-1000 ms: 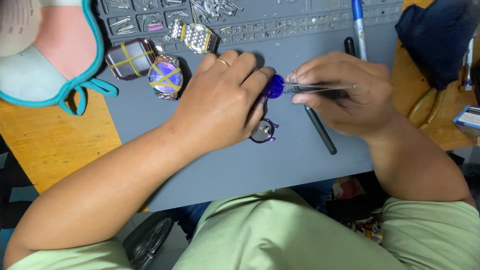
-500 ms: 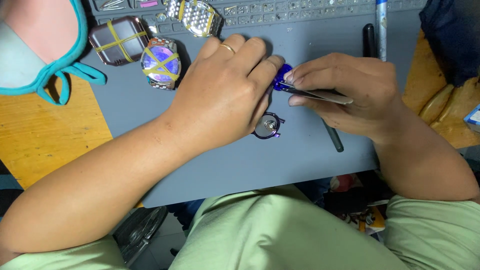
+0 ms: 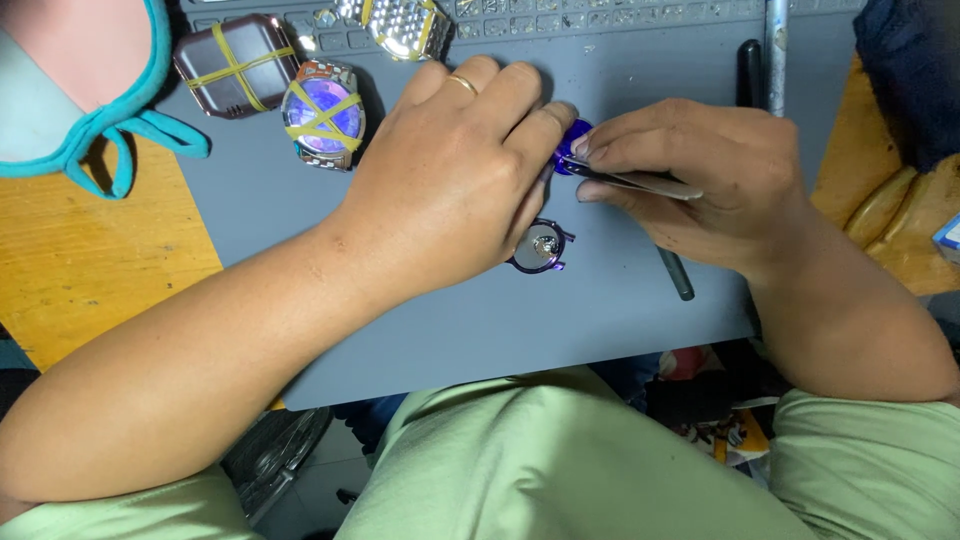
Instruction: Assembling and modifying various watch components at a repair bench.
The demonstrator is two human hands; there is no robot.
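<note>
Two hands, left hand (image 3: pixel 455 175) pinching one blue disc (image 3: pixel 571 146), right hand (image 3: pixel 700 180) gripping one tweezers (image 3: pixel 640 182), three banded watches

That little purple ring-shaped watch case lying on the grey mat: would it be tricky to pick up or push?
The purple watch case looks small and thin, so probably light and easily nudged across the smooth grey mat. It lies flat, so rolling seems unlikely. Its tiny inner parts look delicate; tweezers would likely suit better than fingers.
</note>
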